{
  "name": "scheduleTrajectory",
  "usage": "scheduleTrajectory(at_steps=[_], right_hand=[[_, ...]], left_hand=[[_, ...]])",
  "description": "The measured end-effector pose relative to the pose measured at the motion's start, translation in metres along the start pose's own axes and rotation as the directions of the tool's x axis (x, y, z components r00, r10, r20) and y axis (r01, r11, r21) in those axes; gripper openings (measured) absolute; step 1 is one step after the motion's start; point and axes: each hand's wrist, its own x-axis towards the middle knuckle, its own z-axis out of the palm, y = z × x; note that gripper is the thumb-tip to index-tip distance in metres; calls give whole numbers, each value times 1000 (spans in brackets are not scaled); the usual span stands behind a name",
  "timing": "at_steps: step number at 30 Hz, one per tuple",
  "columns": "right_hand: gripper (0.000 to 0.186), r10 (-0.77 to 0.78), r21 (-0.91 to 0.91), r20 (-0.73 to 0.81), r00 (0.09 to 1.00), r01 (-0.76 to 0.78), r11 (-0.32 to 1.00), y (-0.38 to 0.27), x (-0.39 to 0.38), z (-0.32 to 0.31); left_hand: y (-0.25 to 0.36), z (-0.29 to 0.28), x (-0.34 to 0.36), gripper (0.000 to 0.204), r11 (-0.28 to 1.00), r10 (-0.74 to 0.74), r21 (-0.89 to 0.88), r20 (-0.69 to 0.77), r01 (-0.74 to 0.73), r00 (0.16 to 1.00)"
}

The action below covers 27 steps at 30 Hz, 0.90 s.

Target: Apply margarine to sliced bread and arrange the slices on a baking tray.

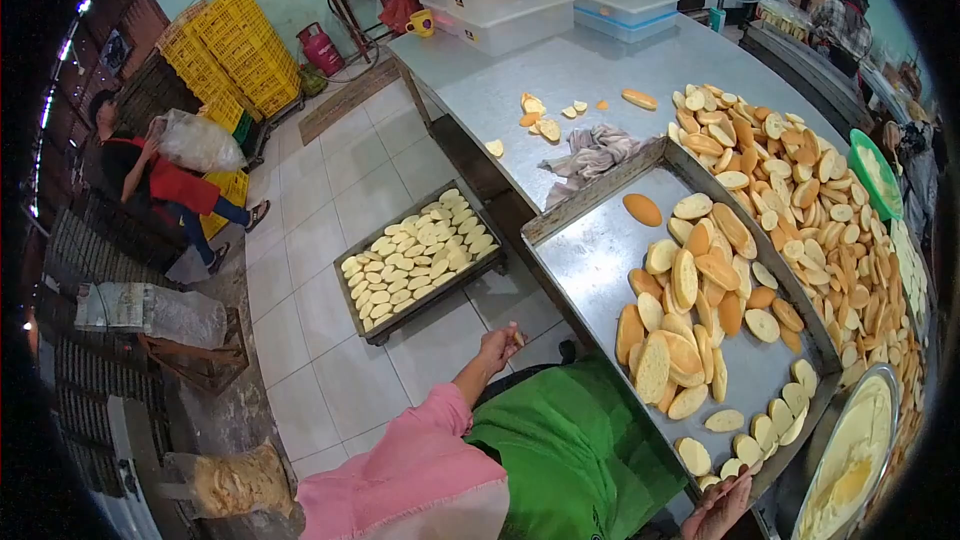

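Your table (480, 70) bears a big bread heap (800, 190), unarranged. Your near tray (595, 260) holds more, mostly loose; the low tray (440, 300) looks filled. Your left hand (498, 346) curls, its hold unclear; your right hand (722, 514), grip unclear, is beside the near tray's lined-up slices (764, 431).

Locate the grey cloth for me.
The cloth lies crumpled on the table, right of centre in the head view, just beyond the large tray.

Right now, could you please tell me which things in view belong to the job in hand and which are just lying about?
Likely in the job:
metal tray by right hand
bread slices
bread heap
lower tray of slices

Apparently just lying about:
crumpled cloth
yellow mug
red gas cylinder
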Motion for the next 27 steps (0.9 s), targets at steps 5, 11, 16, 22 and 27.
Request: scheduleTrajectory(at_steps=[5,11,16,22,27], right_hand=[[16,-94,132,179,979,70,989,-38,-31,63],[13,-122,119,170,978,102,988,-44,-36,68],[13,-104,111,126,986,91,990,-45,-42,75],[17,-105,-39,82,991,109,993,-42,-51,76],[19,-104,-167,4,995,104,980,-44,-59,81]], left_hand=[[15,12,-7,21,995,60,-74,-128,-70,990],[72,23,-16,17,910,352,-129,-261,-393,899],[142,85,-75,23,739,625,-154,-205,-656,753],[146,175,-151,24,760,649,-256,264,-597,713],[105,218,-195,35,923,359,-136,638,-360,681]])
